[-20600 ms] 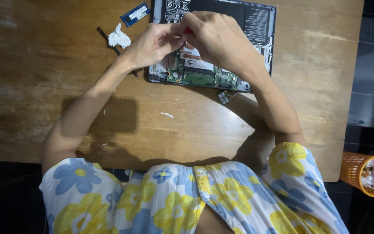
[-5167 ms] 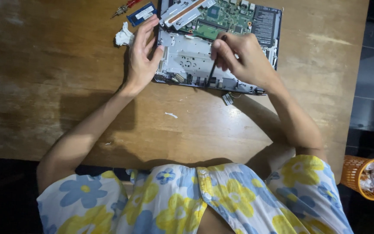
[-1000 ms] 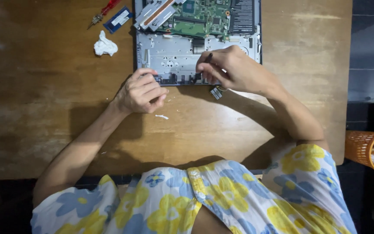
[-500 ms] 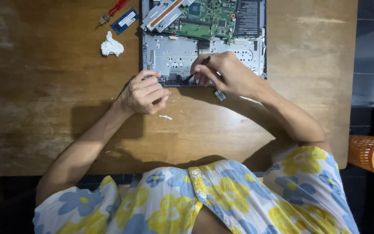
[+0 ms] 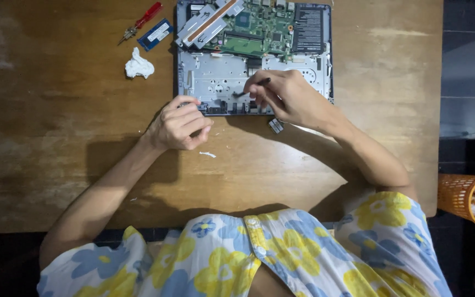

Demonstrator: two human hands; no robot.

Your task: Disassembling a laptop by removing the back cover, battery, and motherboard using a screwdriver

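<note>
A thin dark tool [image 5: 251, 88] was gripped by the right hand [image 5: 281, 96] over the opened laptop [image 5: 215, 82]. The left hand [image 5: 178, 124] was curled loosely (nothing visibly held) at its near edge. A red screwdriver [image 5: 143, 19], a memory module [image 5: 156, 34] and crumpled tissue [image 5: 138, 65] lay apart on the counter [image 5: 56, 137].

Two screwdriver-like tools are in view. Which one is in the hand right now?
The dark slim tool, gripped in the right hand over the opened laptop. The red-handled screwdriver lies untouched on the table's far left.

I see a worn wooden table [image 5: 56, 137]: opened laptop chassis [image 5: 215, 82] at far edge, red screwdriver [image 5: 141, 21], blue memory module [image 5: 156, 34], crumpled tissue [image 5: 138, 65], small connector part [image 5: 276, 125], white scrap [image 5: 207, 154].
</note>
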